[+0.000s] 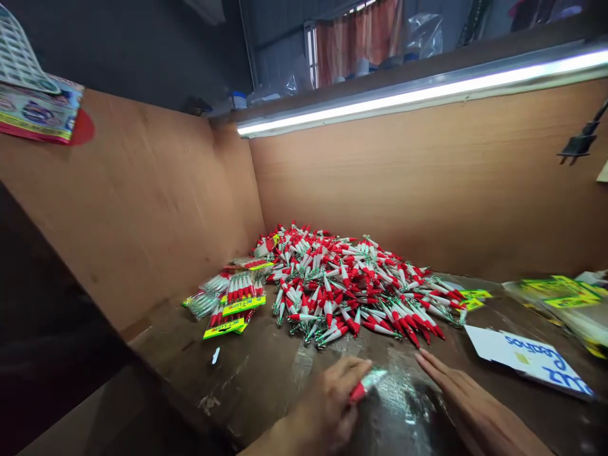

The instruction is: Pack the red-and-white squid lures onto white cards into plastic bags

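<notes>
A large heap of red-and-white lures [351, 285] with green-tinted hooks lies at the middle of the brown table [190, 373]. In front of it, my left hand [327, 399] is closed around one lure [363, 386], its red end at the fingers and its pale end pointing right; the hand is slightly blurred. My right hand [470, 399] lies low at the right, fingers stretched out and nothing visible in it. Clear packs of lures with yellow-green labels [244, 305] are stacked left of the heap.
A white card with blue handwriting [532, 361] lies at the right, near yellow-labelled plastic bags [560, 294]. Wooden panels [403, 177] stand behind and left. A lit tube lamp [418, 92] runs above. A black plug [577, 145] hangs at the right.
</notes>
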Motion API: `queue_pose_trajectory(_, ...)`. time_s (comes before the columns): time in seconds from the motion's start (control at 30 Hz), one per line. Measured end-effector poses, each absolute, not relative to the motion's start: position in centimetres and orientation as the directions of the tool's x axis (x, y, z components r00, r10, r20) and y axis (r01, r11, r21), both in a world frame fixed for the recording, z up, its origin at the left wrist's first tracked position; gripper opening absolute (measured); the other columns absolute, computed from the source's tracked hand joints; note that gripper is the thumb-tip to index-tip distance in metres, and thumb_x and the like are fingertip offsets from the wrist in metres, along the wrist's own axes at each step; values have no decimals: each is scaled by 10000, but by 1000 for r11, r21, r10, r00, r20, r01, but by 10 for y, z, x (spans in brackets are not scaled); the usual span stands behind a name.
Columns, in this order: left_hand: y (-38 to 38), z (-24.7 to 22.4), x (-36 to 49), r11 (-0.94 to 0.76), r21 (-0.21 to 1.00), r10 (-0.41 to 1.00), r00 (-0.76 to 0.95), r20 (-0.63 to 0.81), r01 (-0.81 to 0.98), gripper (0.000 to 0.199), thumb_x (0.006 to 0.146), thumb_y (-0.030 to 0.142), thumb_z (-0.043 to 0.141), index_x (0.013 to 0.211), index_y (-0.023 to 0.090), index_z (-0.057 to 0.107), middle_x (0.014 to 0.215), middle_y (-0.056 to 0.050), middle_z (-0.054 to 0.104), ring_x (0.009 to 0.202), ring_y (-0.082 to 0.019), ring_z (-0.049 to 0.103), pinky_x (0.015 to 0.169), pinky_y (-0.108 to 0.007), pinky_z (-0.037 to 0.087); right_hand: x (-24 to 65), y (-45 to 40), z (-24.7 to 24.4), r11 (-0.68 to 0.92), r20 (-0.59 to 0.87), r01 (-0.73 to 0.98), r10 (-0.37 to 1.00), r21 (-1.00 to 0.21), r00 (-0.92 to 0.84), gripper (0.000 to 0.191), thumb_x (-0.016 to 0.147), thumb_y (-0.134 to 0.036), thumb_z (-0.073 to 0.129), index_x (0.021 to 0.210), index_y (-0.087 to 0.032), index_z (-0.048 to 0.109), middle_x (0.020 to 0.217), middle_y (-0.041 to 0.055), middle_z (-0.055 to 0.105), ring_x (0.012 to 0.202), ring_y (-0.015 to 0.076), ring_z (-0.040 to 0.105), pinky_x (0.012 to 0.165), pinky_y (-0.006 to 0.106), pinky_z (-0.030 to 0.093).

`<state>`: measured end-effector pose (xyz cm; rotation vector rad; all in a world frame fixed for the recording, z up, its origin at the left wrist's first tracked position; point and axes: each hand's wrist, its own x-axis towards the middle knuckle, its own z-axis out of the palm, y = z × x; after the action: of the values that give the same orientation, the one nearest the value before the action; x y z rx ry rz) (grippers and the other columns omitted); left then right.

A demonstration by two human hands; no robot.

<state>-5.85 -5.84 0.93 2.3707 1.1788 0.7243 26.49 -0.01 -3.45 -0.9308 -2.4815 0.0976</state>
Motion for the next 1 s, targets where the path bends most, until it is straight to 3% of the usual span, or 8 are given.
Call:
queue_pose_trajectory(0.13, -35, 44, -132, -431, 390, 865, 248, 437, 814, 690, 876, 34, 441, 1514, 291, 404, 1507, -28, 531, 1383, -223, 502, 1185, -434, 404, 259, -6, -25, 747, 421, 614, 657, -253, -626, 656, 964, -224, 480, 1585, -350, 309, 1560, 10, 438, 1332, 294, 562, 1053, 406, 555)
queue_pose_trajectory(0.3, 33, 113, -240, -144, 89, 685, 34, 728, 985, 445, 1043, 206, 348, 1470, 102, 419, 1569, -93, 442, 1434, -294, 424, 1191, -467, 357, 254, -10, -12, 663, 398, 688, 739, -294, -543, 589, 988, -247, 466, 1563, -325, 368, 1555, 29, 474, 1372, 251, 526, 1113, 397, 495)
queue_pose_trajectory(0.57, 61, 86, -166, -495, -8, 617, 358, 700, 869, 568, 1022, 409, 482, 1534, 208, 341, 1599, -78, 398, 1445, -334, 401, 1189, -525, 345, 308, 50, -9, 197, 338, 978, 927, -72, -162, 721, 783, -79, 567, 1494, -161, 481, 1506, 171, 507, 1329, 355, 500, 1084, 503, 422)
queue_pose_trajectory(0.7, 25, 60, -72, -724, 31, 599, 605, 524, 689, 553, 987, 239, 522, 1520, 285, 384, 1502, -62, 527, 1382, -267, 495, 1143, -472, 436, 317, 62, 11, 93, 356, 996, 930, 15, -92, 331, 876, -81, 493, 1088, -160, 735, 1180, 188, 696, 1106, 338, 609, 904, 431, 475)
queue_pose_trajectory(0.77, 10, 47, -40, -756, 128, 612, 624, 485, 642, 640, 962, 204, 537, 1556, 280, 311, 1502, -70, 525, 1380, -254, 496, 1143, -468, 441, 308, 54, 23, 111, 423, 990, 904, -87, -64, 294, 958, -162, 438, 987, -182, 730, 1024, 149, 714, 973, 289, 640, 834, 382, 479)
queue_pose_trajectory(0.87, -4, 27, -16, -739, 290, 662, 573, 484, 609, 952, 888, 353, 671, 1618, 225, 75, 1608, -147, 357, 1447, -309, 399, 1156, -500, 420, 281, 29, 28, 226, 445, 796, 894, -562, 61, 250, 987, -389, 501, 1022, -226, 686, 933, 72, 720, 817, 232, 667, 712, 316, 499)
queue_pose_trajectory(0.93, -9, 13, -12, -709, 339, 699, 551, 457, 618, 1155, 782, 499, 769, 1622, 228, 25, 1631, -177, 290, 1465, -374, 345, 1154, -554, 399, 257, 12, 20, 193, 268, 491, 960, -849, 86, 310, 939, -508, 571, 1029, -224, 659, 864, 46, 731, 717, 223, 674, 584, 286, 495)
queue_pose_trajectory(1.0, -11, 3, -13, -654, 358, 755, 545, 364, 666, 1168, 724, 518, 805, 1621, 270, 98, 1578, -173, 383, 1413, -406, 407, 1122, -585, 413, 237, 7, 8, 104, 98, 323, 995, -941, -34, 363, 879, -543, 639, 1007, -204, 660, 828, 43, 741, 664, 221, 670, 533, 279, 486)
